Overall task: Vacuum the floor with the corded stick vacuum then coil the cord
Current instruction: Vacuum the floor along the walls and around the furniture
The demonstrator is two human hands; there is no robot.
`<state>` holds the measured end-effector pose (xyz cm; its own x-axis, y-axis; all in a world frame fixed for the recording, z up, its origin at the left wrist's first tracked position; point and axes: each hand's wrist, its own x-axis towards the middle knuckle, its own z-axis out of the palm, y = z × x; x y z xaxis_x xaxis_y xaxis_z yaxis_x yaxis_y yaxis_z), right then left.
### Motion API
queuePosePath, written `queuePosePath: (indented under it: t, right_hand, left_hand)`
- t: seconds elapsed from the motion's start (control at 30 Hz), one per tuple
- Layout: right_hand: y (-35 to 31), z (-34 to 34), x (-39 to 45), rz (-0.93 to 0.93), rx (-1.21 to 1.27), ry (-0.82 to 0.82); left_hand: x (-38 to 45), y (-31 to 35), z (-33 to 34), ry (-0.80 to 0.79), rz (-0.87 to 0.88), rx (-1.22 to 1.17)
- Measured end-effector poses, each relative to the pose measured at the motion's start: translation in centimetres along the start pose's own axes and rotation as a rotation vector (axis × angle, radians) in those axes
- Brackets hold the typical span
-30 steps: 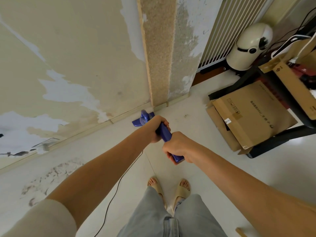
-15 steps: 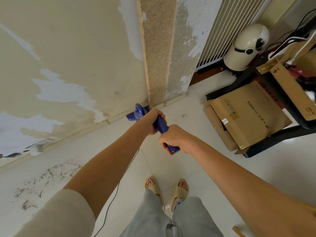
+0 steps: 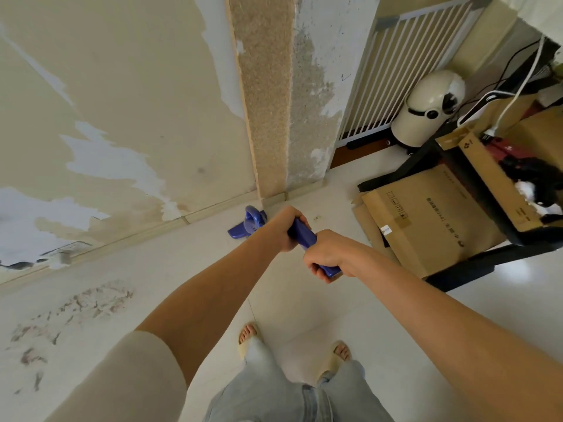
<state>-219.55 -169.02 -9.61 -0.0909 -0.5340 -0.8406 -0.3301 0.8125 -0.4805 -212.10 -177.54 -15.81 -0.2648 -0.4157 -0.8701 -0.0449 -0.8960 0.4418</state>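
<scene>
Down near the far wall, the blue plastic stick vacuum (image 3: 301, 237) runs away from the person, its blue floor head (image 3: 247, 226) resting on the pale tiled floor (image 3: 304, 309) just beside the cream skirting board (image 3: 170, 224), close to the foot of the rough beige pillar (image 3: 268, 95) where the wall steps out. Both hands are clamped on the blue handle: the left hand (image 3: 285, 228) is wrapped around it farther along, and the right hand (image 3: 327, 257) grips the near end, touching or almost touching the left. The cord cannot be made out. To the right, flattened brown cardboard boxes (image 3: 426, 220) lean against the black metal frame (image 3: 475, 260) of a piece of furniture, their edges reaching out over the tiles not far from the hands. Farther right, at the wall, a cream rounded helmet-like object (image 3: 426, 111) sits in front of a white barred gate (image 3: 405, 71). On the left, the floor stretches open along the peeling cream wall (image 3: 122, 95), with a patch of brownish stains (image 3: 70, 312) on the tiles. Near, the person's feet in pale slide sandals (image 3: 248, 339) stand apart on bare tiles.
</scene>
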Motion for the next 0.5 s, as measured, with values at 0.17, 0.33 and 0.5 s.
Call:
queuePosePath:
  t: [0.17, 0.33, 0.5]
  right_hand:
    - [3.0, -3.2, -3.2, -0.017, 0.06, -0.004]
    - [4.8, -2.5, -3.5, -0.034, 0.211, -0.04]
    - [4.7, 0.3, -1.4, -0.063, 0.208, -0.033]
  left_hand:
    - [-1.2, -2.2, 4.6, 0.009, -0.018, 0.061]
    - [-1.9, -3.5, 5.0, 0.033, -0.013, 0.074]
    - [-1.8, -3.6, 3.1, 0.114, 0.015, 0.042]
